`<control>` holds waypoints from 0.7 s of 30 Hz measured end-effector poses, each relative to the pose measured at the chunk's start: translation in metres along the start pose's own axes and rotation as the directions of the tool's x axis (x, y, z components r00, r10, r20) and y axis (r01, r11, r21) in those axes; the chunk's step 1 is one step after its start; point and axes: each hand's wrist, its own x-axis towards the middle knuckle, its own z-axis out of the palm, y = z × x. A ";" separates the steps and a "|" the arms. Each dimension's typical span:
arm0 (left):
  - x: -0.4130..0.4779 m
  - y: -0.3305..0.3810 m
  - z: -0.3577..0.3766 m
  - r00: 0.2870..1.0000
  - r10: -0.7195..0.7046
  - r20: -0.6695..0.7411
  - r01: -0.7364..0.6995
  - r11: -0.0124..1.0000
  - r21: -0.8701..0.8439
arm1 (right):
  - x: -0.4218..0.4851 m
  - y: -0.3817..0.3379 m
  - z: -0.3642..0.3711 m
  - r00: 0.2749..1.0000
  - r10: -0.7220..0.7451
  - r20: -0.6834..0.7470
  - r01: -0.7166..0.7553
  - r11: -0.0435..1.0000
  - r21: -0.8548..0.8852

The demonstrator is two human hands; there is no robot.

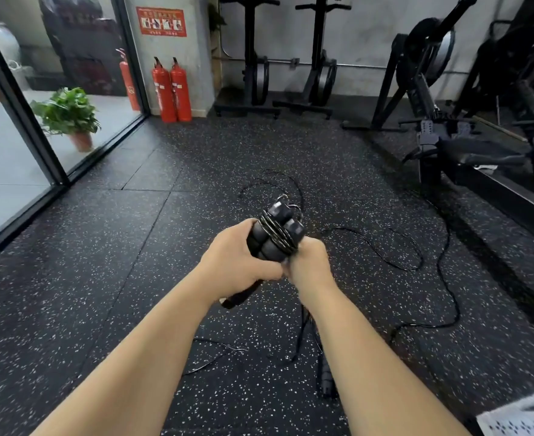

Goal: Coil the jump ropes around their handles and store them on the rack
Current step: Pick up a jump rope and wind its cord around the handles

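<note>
jump rope, part-coiled, gripped by both hands

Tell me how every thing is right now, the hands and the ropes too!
left hand: gripping the paired handles
right hand: curled round the rope beside the handles
handles: held together, a few turns of rope wound on
rope on the floor: loose, uncoiled
second jump rope: lying on the floor, not coiled
fire extinguishers: standing upright by the wall
potted plant: upright behind the glass
</note>
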 end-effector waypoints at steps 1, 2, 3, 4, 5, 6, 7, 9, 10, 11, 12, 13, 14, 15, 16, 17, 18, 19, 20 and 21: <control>0.000 0.002 0.003 1.000 -0.024 0.003 0.024 0.999 -0.041 | -0.006 0.002 0.003 1.000 -0.015 -0.020 0.014 1.000 -0.018; -0.001 0.003 0.006 0.999 -0.049 0.009 0.049 0.997 -0.052 | -0.011 0.006 0.004 0.999 0.000 -0.046 -0.001 1.000 -0.006; 0.000 0.003 0.009 0.997 -0.074 0.010 0.075 0.996 -0.043 | -0.015 0.010 0.003 0.997 0.018 -0.079 -0.017 1.000 0.011; 0.000 0.001 0.011 0.995 -0.102 0.004 0.102 0.995 -0.014 | -0.015 0.013 0.003 0.994 0.031 -0.103 -0.032 0.999 -0.009; 0.001 -0.001 0.012 0.992 -0.126 -0.011 0.126 0.992 0.028 | -0.018 0.015 0.003 0.995 0.029 -0.099 -0.034 0.998 -0.055; 0.002 -0.004 0.012 0.988 -0.149 -0.028 0.151 0.986 0.075 | -0.022 0.015 0.003 0.996 0.016 -0.082 -0.027 0.990 -0.138; 0.003 -0.007 0.012 0.985 -0.167 -0.043 0.171 0.978 0.122 | -0.028 0.015 0.004 0.998 -0.004 -0.058 -0.010 0.971 -0.238; 0.003 -0.012 0.013 0.981 -0.177 -0.078 0.191 0.953 0.234 | -0.036 0.013 0.004 0.999 -0.039 -0.019 0.028 0.917 -0.398; 0.003 -0.013 0.013 0.981 -0.172 -0.092 0.191 0.943 0.273 | -0.039 0.011 0.003 0.999 -0.046 -0.013 0.036 0.898 -0.439; 0.003 -0.014 0.014 0.981 -0.168 -0.097 0.190 0.938 0.289 | -0.041 0.010 0.002 0.999 -0.042 -0.013 0.032 0.889 -0.456; 0.002 -0.014 0.015 0.981 -0.168 -0.097 0.189 0.938 0.289 | -0.041 0.009 0.002 0.999 -0.046 -0.019 0.033 0.895 -0.446; 0.002 -0.014 0.014 0.980 -0.169 -0.100 0.192 0.938 0.290 | -0.042 0.007 0.002 0.999 -0.043 -0.021 0.031 0.912 -0.410; 0.001 -0.014 0.015 0.979 -0.174 -0.108 0.199 0.932 0.303 | -0.043 0.005 0.003 0.999 -0.037 -0.022 0.027 0.937 -0.347; 0.000 -0.013 0.014 0.977 -0.174 -0.122 0.205 0.922 0.328 | -0.043 0.003 0.005 0.999 -0.020 -0.029 0.011 0.963 -0.268; 0.000 -0.013 0.014 0.976 -0.171 -0.136 0.209 0.910 0.357 | -0.044 0.000 0.006 0.999 0.010 -0.038 -0.017 0.982 -0.187; -0.001 -0.012 0.014 0.975 -0.166 -0.150 0.212 0.900 0.382 | -0.045 -0.003 0.006 0.998 0.038 -0.041 -0.042 0.992 -0.119; -0.002 -0.011 0.013 0.974 -0.158 -0.162 0.211 0.893 0.397 | -0.044 -0.005 0.006 0.998 0.043 -0.041 -0.046 0.995 -0.088; -0.002 -0.010 0.013 0.974 -0.150 -0.170 0.207 0.895 0.396 | -0.044 -0.005 0.006 0.999 0.020 -0.038 -0.024 0.995 -0.094; -0.002 -0.009 0.012 0.975 -0.146 -0.170 0.201 0.902 0.382 | -0.044 -0.006 0.007 0.999 -0.013 -0.035 0.009 0.993 -0.114; -0.001 -0.008 0.010 0.975 -0.147 -0.164 0.198 0.910 0.365 | -0.043 -0.006 0.007 0.998 -0.041 -0.036 0.036 0.990 -0.134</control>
